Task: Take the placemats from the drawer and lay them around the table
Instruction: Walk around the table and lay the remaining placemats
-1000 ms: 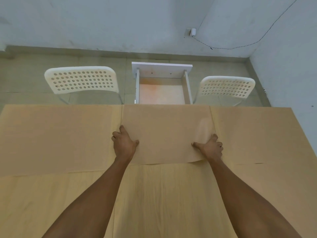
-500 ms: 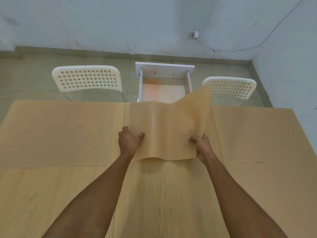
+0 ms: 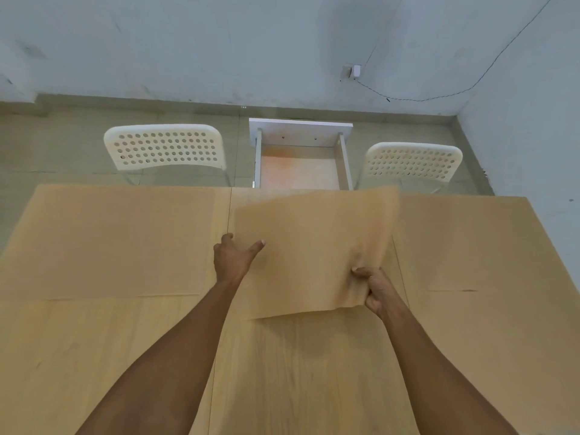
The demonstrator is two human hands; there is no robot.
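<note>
A sec ago we had the middle mat (image 3: 314,246) flat on the table (image 3: 298,372) w/ both palms on it; now it's lifted off and tilted toward us, far edge up near the open drawer (image 3: 299,171). Our right hand (image 3: 375,288) is clamped on its near right corner, and our left hand (image 3: 233,260) holds the left edge, thumb spread on top (fingers underneath, can't see them). Mats left (image 3: 119,240) and right (image 3: 464,246) lie flat, so we judge this one is being re-laid or moved elsewhere, i.e. task not finished.
</note>
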